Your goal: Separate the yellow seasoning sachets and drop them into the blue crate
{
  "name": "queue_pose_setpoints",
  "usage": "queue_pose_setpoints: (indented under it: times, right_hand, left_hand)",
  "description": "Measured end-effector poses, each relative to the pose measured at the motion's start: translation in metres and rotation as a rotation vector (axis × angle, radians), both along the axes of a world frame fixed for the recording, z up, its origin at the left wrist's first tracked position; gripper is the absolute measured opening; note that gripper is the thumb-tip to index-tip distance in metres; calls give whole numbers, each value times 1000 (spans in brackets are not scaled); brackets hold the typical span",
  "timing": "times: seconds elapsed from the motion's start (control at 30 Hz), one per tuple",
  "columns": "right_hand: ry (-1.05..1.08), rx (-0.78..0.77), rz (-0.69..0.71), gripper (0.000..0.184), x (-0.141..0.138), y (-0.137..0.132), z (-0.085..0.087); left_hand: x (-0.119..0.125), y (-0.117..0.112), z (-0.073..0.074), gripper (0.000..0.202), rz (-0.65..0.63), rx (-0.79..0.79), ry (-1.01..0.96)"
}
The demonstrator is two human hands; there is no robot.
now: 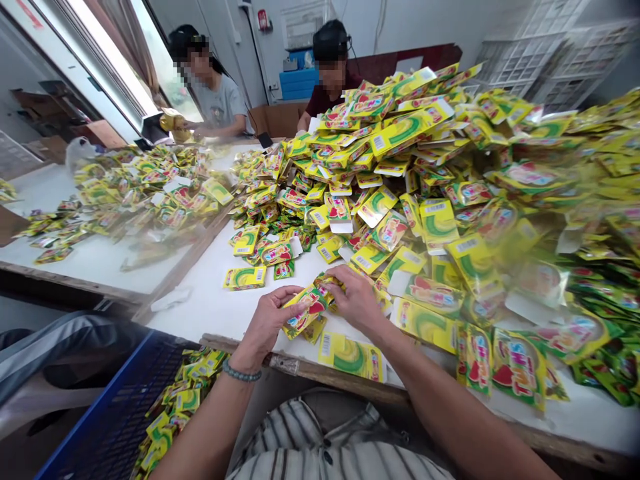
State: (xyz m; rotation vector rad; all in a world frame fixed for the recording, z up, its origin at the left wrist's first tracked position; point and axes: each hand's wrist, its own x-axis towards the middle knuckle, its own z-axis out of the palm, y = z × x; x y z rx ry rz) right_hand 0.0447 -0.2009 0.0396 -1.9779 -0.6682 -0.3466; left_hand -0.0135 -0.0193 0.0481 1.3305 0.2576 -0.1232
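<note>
A flat yellow candy box with a watermelon print lies in my left hand, thumb on its front face. At the box's far right end, my right hand closes its fingers on a small shiny packet; the fingers partly hide the opening, so I cannot tell how deep the packet sits. Just below the hands, a yellow box with a green swirl rests on the table's front edge. Beyond them lie another yellow box and a small green packet.
A tall heap of yellow boxes fills the table's back and right. Green packets lie at far right. A blue crate full of packets stands below, left. Two people sit across, near a pile of packets.
</note>
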Motion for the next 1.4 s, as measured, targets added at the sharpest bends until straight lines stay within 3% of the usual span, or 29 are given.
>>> queue_pose_setpoints:
  times: [0.13, 0.2, 0.27, 0.4, 0.53, 0.63, 0.9, 1.07, 1.3, 1.4]
  right_hand:
    - [85, 100, 64, 19, -3, 5, -2]
    - [185, 202, 56, 29, -2, 5, -1]
    - [225, 260, 34, 27, -2, 5, 0]
    - [215, 156, 79, 10, -6, 7, 1]
    - [300, 204, 93, 17, -9, 10, -2]
    - [336, 153, 109, 19, -10, 11, -3]
    - [574, 167, 325, 37, -12, 9, -2]
    - [761, 286, 434, 48, -16, 12, 1]
    - [659, 142, 470, 57, -20, 15, -4]
    - [645, 172, 439, 58, -21, 18, -6]
  left_hand:
    - [3, -1, 0, 54, 62, -102, 99]
    - [3, 0, 0, 55, 78, -115, 99]
    - [3, 1, 1, 53, 79, -106, 69]
    - [2, 6, 0, 48, 77, -61, 40]
    - [0, 8, -1, 49, 78, -23, 17]
    - [0, 6, 0, 48, 66, 39, -8]
    - [0, 8, -1, 40, 26, 97, 30]
    - [-5, 12, -6, 40, 9, -14, 117]
    - [-10, 8, -7, 38, 26, -44, 102]
    - [-9, 7, -8, 38, 6, -91, 99]
